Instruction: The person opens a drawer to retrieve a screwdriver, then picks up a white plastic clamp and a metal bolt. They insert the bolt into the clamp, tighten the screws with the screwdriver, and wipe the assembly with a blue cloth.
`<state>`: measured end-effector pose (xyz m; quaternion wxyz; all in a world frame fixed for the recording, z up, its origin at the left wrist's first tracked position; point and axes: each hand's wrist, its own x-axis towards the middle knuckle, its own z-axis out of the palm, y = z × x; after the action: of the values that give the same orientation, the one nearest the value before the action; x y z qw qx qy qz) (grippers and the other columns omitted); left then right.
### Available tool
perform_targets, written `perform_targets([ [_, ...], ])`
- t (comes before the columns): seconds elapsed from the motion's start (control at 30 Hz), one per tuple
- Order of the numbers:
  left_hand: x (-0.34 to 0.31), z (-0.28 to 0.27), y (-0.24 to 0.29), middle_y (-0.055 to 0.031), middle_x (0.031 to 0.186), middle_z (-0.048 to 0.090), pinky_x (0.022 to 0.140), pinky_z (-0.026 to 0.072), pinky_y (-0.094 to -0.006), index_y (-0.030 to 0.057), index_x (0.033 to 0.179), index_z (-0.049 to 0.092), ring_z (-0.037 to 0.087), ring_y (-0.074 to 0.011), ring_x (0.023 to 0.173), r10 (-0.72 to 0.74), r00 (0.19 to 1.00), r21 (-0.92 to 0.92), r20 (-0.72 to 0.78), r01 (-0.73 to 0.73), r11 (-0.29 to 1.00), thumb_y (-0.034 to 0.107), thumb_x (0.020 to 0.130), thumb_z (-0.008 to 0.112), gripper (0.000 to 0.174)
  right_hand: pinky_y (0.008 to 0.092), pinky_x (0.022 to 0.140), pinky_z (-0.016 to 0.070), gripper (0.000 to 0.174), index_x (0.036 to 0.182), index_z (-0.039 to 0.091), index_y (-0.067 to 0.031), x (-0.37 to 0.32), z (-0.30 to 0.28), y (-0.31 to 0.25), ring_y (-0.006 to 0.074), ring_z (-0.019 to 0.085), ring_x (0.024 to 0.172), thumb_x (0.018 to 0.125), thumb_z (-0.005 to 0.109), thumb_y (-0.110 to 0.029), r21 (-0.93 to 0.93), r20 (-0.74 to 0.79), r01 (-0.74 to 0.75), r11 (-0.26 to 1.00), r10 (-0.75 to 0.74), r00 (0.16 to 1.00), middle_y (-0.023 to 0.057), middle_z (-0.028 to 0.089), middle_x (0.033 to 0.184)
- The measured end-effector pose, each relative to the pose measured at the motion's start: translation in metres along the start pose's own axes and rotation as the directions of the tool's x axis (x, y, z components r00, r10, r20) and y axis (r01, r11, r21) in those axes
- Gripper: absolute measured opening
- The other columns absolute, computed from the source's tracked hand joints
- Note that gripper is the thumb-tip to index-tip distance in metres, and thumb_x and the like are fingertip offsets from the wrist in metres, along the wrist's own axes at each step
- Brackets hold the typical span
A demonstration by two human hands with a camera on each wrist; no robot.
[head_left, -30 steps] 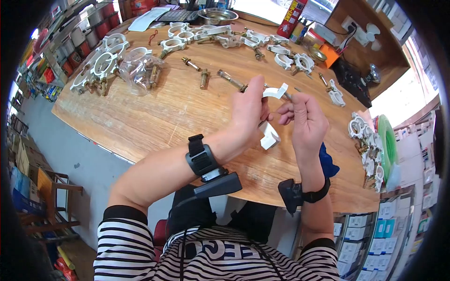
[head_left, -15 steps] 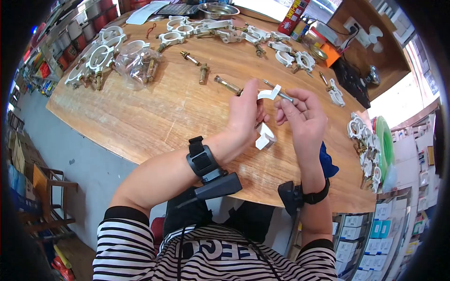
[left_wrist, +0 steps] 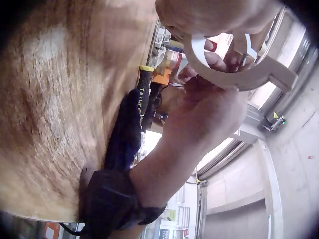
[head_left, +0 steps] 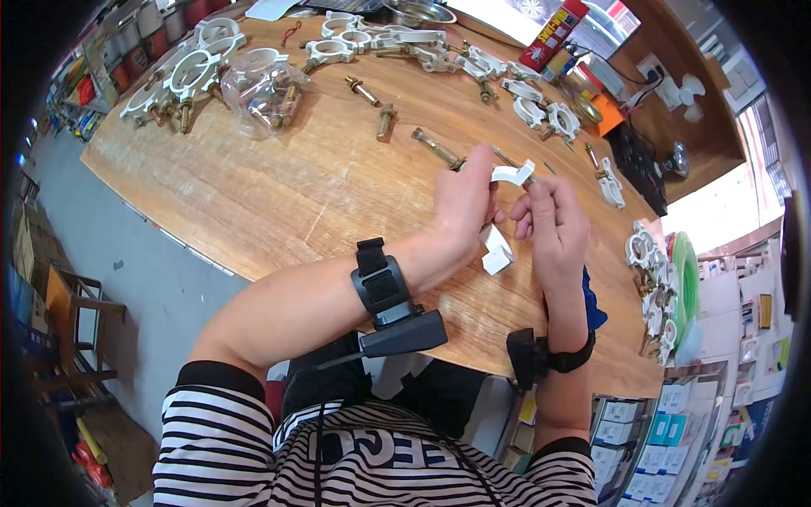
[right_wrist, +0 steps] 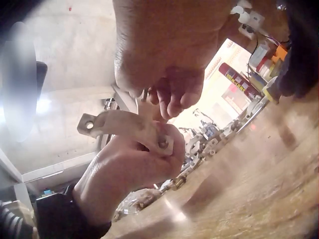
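My left hand (head_left: pixel 463 203) grips a white curved clamp (head_left: pixel 512 174) whose two halves spread apart, one above the fingers and one below. In the left wrist view the clamp (left_wrist: pixel 234 79) forms a wide arc with a flat tab. My right hand (head_left: pixel 557 224) pinches a thin metal bolt at the clamp's upper end, its shaft mostly hidden by fingers. The right wrist view shows a hole in the end tab of the clamp (right_wrist: pixel 119 122), and the left hand (right_wrist: pixel 134 164) around its other end. A brass anchor bolt (head_left: pixel 437 148) lies just beyond the left hand.
Behind are white ring clamps (head_left: pixel 329 51), a clear plastic bag (head_left: pixel 260 93) of bolts and loose brass bolts (head_left: pixel 386 123). More clamps lie by a green coil (head_left: pixel 686 275) at the right edge. A red spray can (head_left: pixel 553 34) and a wooden box stand back right.
The head view has shifted, so the table and hands sit differently in it. The right fingers have moved in closer to the clamp's upper end, covering more of the bolt.
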<state>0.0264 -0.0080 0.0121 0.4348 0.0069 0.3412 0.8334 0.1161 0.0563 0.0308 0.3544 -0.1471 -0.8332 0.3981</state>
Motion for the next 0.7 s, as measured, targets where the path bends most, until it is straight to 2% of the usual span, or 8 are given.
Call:
perform_targets([
  [0.07, 0.001, 0.001, 0.000, 0.0017, 0.043, 0.028, 0.041, 0.0295, -0.0266, 0.0089, 0.065, 0.043, 0.027, -0.0098, 0.037, 0.017, 1.000, 0.006, 0.000, -0.017, 1.000, 0.033, 0.078, 0.049, 0.029, 0.0183, 0.042, 0.0355, 0.027, 0.074, 0.050, 0.0000, 0.000, 0.000, 0.000, 0.0060, 0.045, 0.045, 0.087, 0.046, -0.023, 0.061, 0.005, -0.028, 0.998, 0.027, 1.000, 0.0035, 0.051, 0.055],
  [0.13, -0.001, 0.002, -0.001, -0.0013, 0.048, 0.039, 0.035, 0.0301, -0.0261, 0.0050, 0.058, 0.044, 0.034, -0.0105, 0.038, 0.101, 0.995, 0.049, -0.012, -0.100, 0.994, 0.028, 0.076, 0.048, 0.029, 0.0183, 0.042, 0.0354, 0.026, 0.075, 0.050, 0.0000, -0.001, -0.004, 0.001, 0.0061, 0.045, 0.045, 0.087, 0.045, -0.023, 0.118, 0.006, -0.063, 0.991, 0.063, 0.998, 0.0037, 0.051, 0.055],
  [0.2, -0.002, 0.002, 0.000, -0.0016, 0.049, 0.039, 0.035, 0.0307, -0.0260, 0.0047, 0.058, 0.045, 0.035, -0.0108, 0.039, 0.104, 0.995, 0.048, 0.000, -0.104, 0.993, 0.028, 0.075, 0.049, 0.029, 0.0178, 0.042, 0.0349, 0.025, 0.077, 0.049, 0.0002, 0.000, -0.010, 0.002, 0.0062, 0.044, 0.046, 0.088, 0.044, -0.021, 0.182, 0.094, -0.155, 0.971, 0.140, 0.986, 0.0043, 0.051, 0.056],
  [0.23, -0.002, 0.002, 0.001, -0.0019, 0.050, 0.040, 0.035, 0.0312, -0.0260, 0.0043, 0.059, 0.045, 0.036, -0.0111, 0.040, 0.111, 0.994, 0.050, 0.011, -0.112, 0.992, 0.029, 0.075, 0.049, 0.030, 0.0178, 0.042, 0.0349, 0.025, 0.077, 0.049, 0.0002, 0.001, -0.010, 0.001, 0.0062, 0.044, 0.046, 0.088, 0.044, -0.021, 0.179, 0.095, -0.155, 0.972, 0.140, 0.986, 0.0043, 0.051, 0.056],
  [0.3, 0.000, 0.001, 0.000, -0.0022, 0.050, 0.041, 0.035, 0.0313, -0.0261, 0.0042, 0.059, 0.045, 0.037, -0.0111, 0.040, 0.095, 0.996, 0.035, 0.004, -0.095, 0.995, 0.029, 0.075, 0.049, 0.030, 0.0174, 0.043, 0.0349, 0.022, 0.078, 0.047, 0.0001, 0.002, -0.007, 0.001, 0.0063, 0.045, 0.046, 0.087, 0.044, -0.020, 0.176, 0.084, -0.244, 0.954, 0.232, 0.969, 0.0047, 0.051, 0.057],
  [0.43, 0.005, -0.003, -0.001, -0.0035, 0.052, 0.042, 0.036, 0.0321, -0.0260, 0.0033, 0.059, 0.045, 0.039, -0.0116, 0.041, 0.044, 0.999, 0.025, 0.004, -0.044, 0.999, 0.032, 0.074, 0.050, 0.032, 0.0169, 0.043, 0.0350, 0.021, 0.080, 0.047, 0.0000, 0.002, 0.002, -0.003, 0.0060, 0.045, 0.046, 0.087, 0.046, -0.020, 0.191, 0.049, -0.118, 0.975, 0.110, 0.993, 0.0044, 0.051, 0.057],
  [0.5, 0.004, -0.002, -0.001, -0.0038, 0.053, 0.043, 0.036, 0.0323, -0.0260, 0.0028, 0.059, 0.046, 0.039, -0.0118, 0.041, 0.076, 0.997, 0.059, 0.009, -0.076, 0.995, 0.032, 0.074, 0.049, 0.033, 0.0169, 0.044, 0.0351, 0.019, 0.083, 0.048, -0.0007, 0.000, 0.001, 0.000, 0.0058, 0.045, 0.047, 0.087, 0.046, -0.019, 0.210, 0.052, -0.071, 0.975, 0.062, 0.997, 0.0044, 0.052, 0.059],
  [0.7, 0.001, 0.000, 0.001, -0.0049, 0.052, 0.044, 0.036, 0.0325, -0.0269, 0.0014, 0.058, 0.046, 0.040, -0.0130, 0.040, 0.134, 0.991, 0.073, 0.019, -0.135, 0.988, 0.031, 0.074, 0.049, 0.034, 0.0172, 0.044, 0.0354, 0.020, 0.082, 0.048, -0.0016, 0.000, -0.003, 0.002, 0.0058, 0.046, 0.048, 0.088, 0.044, -0.020, 0.113, 0.071, -0.058, 0.992, 0.050, 0.996, 0.0039, 0.052, 0.059],
])
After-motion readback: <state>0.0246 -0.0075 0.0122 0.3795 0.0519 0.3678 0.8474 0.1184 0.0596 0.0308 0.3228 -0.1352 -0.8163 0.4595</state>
